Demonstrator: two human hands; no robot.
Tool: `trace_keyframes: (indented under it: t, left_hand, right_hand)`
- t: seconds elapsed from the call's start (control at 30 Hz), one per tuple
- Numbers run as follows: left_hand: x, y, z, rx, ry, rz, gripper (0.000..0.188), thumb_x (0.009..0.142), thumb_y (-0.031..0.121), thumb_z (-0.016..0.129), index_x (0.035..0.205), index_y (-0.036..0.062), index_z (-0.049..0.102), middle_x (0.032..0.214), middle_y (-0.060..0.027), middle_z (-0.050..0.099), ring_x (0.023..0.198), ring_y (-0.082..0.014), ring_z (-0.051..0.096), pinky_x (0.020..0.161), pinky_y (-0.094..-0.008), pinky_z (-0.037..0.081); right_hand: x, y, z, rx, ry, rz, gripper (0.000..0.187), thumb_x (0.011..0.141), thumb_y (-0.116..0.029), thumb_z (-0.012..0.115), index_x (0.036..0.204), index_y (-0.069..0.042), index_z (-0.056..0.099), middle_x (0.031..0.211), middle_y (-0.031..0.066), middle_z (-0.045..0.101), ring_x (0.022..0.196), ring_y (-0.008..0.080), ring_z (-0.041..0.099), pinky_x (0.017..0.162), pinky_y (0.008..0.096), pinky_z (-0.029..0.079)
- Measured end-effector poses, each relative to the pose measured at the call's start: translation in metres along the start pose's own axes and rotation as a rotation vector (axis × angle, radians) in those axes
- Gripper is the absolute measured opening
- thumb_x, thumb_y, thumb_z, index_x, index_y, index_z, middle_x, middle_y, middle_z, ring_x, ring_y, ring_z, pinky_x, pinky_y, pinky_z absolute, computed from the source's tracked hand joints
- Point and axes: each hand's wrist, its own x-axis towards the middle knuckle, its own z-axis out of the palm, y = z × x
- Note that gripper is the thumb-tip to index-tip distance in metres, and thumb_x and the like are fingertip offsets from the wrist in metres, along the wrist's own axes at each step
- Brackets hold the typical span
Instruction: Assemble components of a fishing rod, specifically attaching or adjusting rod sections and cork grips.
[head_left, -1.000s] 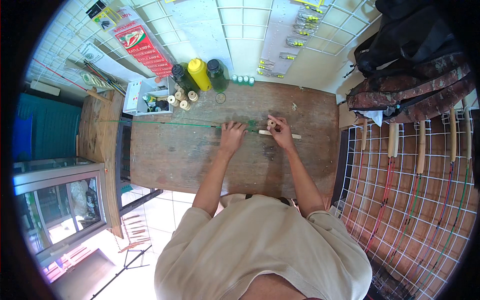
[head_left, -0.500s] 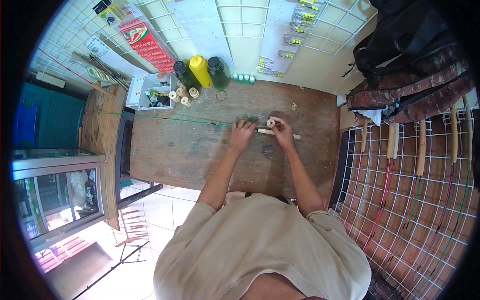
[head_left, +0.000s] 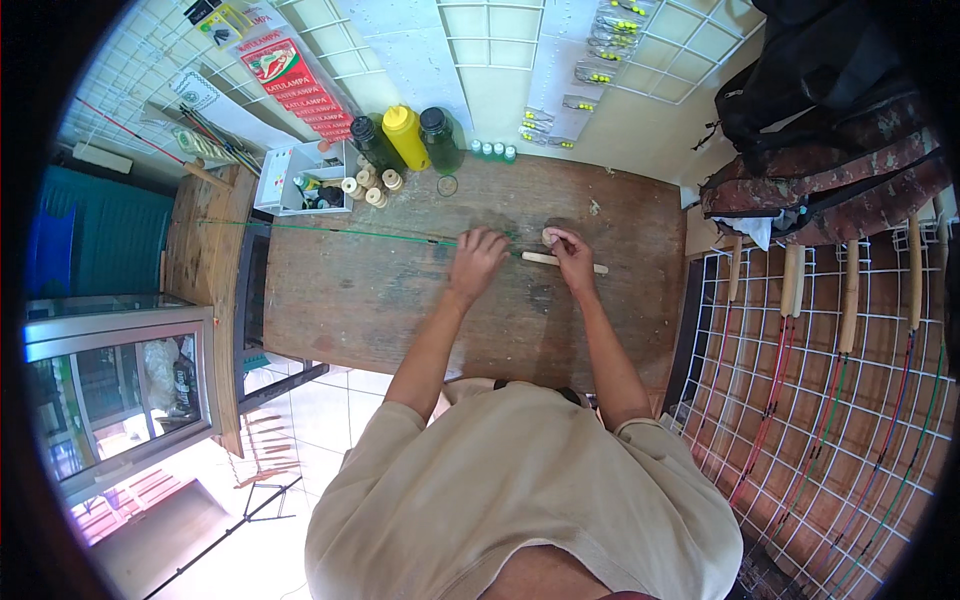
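A thin green fishing rod [head_left: 370, 235] with a pale wooden handle [head_left: 560, 263] lies across the table. My left hand [head_left: 480, 264] rests over the rod just left of the handle, fingers spread and bent down onto it; their tips partly hide the rod. Between the fingertips of my right hand [head_left: 573, 262] is a small pale wooden spool [head_left: 550, 236], held just above the handle. Any thread running from the spool is too fine to make out.
Several wooden spools [head_left: 376, 197] stand beside a white divided box [head_left: 284, 207]. Behind are a yellow squeeze bottle [head_left: 405, 140], two dark bottles [head_left: 440, 140] and several small vials [head_left: 494, 151]. Wooden-handled rods [head_left: 850, 300] hang on a grid at right, below a camouflage bag [head_left: 820, 190].
My left hand has shifted slightly left and its fingers have spread more. My right hand has turned the spool, so its holed end no longer faces up.
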Motion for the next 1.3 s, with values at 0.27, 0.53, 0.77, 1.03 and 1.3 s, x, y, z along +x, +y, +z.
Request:
trace_keyframes:
  t: [0.27,0.53,0.77,1.03,1.3]
  left_hand:
    - [0.002,0.03,0.034,0.011,-0.02,0.1,0.03,0.079,0.013,0.062,0.109,0.0111,0.065,0.106,-0.0013,0.064,0.108,-0.025,0.052,0.09,-0.0416,0.04]
    - [0.01,0.025,0.03,-0.089,-0.038,-0.062,0.025,0.083,0.019,0.063,0.107,0.0121,0.065,0.107,-0.0023,0.064,0.109,-0.0231,0.052,0.09,-0.0402,0.039]
    - [0.027,0.022,0.023,-0.117,-0.023,-0.032,0.028,0.084,0.025,0.063,0.11,0.0137,0.065,0.108,-0.0003,0.064,0.108,-0.0224,0.052,0.09,-0.0399,0.038]
    - [0.036,0.024,0.03,-0.191,-0.079,0.027,0.028,0.082,0.024,0.064,0.109,0.0159,0.067,0.11,0.0032,0.065,0.108,-0.0204,0.053,0.09,-0.0384,0.038]
    - [0.036,0.02,0.03,-0.262,-0.121,0.022,0.028,0.081,0.022,0.065,0.109,0.0168,0.067,0.113,0.0027,0.065,0.107,-0.0196,0.054,0.089,-0.0369,0.039]
  right_hand:
    - [0.0,0.0,0.002,0.088,-0.018,0.059,0.019,0.088,-0.002,0.063,0.107,-0.003,0.064,0.102,0.0038,0.065,0.087,0.0111,0.06,0.078,0.025,0.049]
    - [-0.002,-0.006,0.003,0.062,0.005,0.053,0.033,0.083,0.0,0.068,0.114,-0.003,0.059,0.105,0.0048,0.063,0.087,0.0101,0.059,0.079,0.0243,0.048]
    - [-0.001,-0.006,-0.003,0.041,-0.109,0.02,0.034,0.086,0.003,0.062,0.118,-0.004,0.059,0.107,0.0032,0.062,0.092,0.0104,0.059,0.08,0.024,0.047]
    - [-0.001,-0.01,-0.006,0.099,-0.161,0.094,0.031,0.087,0.006,0.058,0.117,-0.003,0.057,0.109,0.0032,0.062,0.093,0.0098,0.058,0.086,0.0247,0.045]
    - [0.002,-0.007,-0.008,0.024,-0.137,0.112,0.03,0.082,-0.01,0.073,0.107,-0.002,0.059,0.096,0.0055,0.064,0.086,0.0114,0.06,0.077,0.0257,0.048]
